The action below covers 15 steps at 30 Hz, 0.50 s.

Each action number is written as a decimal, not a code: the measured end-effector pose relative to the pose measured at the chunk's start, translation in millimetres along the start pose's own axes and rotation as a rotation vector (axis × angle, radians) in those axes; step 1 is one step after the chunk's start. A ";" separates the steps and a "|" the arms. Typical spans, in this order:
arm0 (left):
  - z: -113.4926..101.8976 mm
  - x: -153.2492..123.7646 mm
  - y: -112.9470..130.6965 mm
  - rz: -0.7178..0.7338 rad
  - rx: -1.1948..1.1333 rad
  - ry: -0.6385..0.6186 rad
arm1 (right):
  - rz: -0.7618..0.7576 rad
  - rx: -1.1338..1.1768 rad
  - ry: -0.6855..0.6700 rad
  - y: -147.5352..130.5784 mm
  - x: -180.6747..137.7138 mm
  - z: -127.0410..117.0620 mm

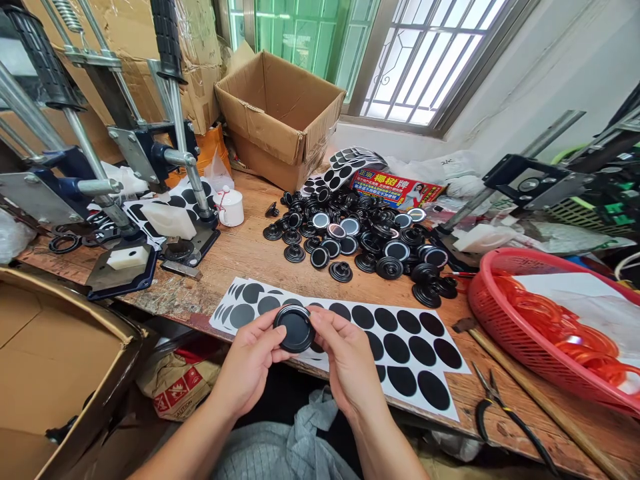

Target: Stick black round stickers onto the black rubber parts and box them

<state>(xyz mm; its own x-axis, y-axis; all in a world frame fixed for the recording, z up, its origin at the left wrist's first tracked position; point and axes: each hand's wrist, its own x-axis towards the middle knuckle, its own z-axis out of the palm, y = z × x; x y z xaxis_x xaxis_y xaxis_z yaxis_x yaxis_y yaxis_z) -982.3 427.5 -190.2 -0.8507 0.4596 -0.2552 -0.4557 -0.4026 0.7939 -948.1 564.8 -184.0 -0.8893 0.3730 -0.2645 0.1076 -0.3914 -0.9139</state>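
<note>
Between my two hands is a round black cap [296, 331] with a raised rim and a flat, dark centre facing up. My left hand [253, 357] grips its left edge, the thumb resting on the face. My right hand [345, 347] pinches the right edge between thumb and fingers. Just beneath them, white sheets of round black stickers [367, 327] lie along the front of the table. Beyond the sheets sits a heap of similar black caps [345, 233], some with silvery rings showing.
Lever presses [183, 160] stand at left, near a white lidded mug [231, 206]. An open cardboard box [280, 107] is at the back. On the right are a red basket [525, 327] of orange rings, pliers [493, 403] and a long-handled hammer [540, 397]. Another carton [45, 373] stands lower left.
</note>
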 end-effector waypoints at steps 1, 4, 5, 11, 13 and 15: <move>-0.3 0.0 0.3 0.000 0.002 -0.002 | -0.008 -0.013 -0.006 0.2 0.6 -1.1; -1.0 0.1 0.9 -0.006 0.014 -0.008 | -0.041 -0.058 -0.018 0.4 1.9 -4.2; -1.1 0.3 1.0 -0.008 0.017 -0.013 | -0.055 -0.077 -0.021 0.3 2.3 -4.9; -1.6 1.0 1.8 -0.008 0.015 -0.014 | -0.167 -0.238 0.002 -2.2 3.9 -8.5; -1.7 0.6 2.2 -0.009 0.014 -0.003 | -0.217 -0.297 0.004 -3.8 3.6 -10.9; -1.6 0.1 3.0 -0.016 0.014 -0.002 | -0.272 -0.370 -0.017 -5.2 2.6 -14.0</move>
<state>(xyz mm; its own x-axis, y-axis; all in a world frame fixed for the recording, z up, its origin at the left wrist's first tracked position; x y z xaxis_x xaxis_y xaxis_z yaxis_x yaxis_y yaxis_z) -984.2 425.0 -188.7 -0.8426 0.4679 -0.2667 -0.4656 -0.3839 0.7974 -944.8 579.6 -184.2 -0.9139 0.4059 0.0021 0.0185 0.0468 -0.9987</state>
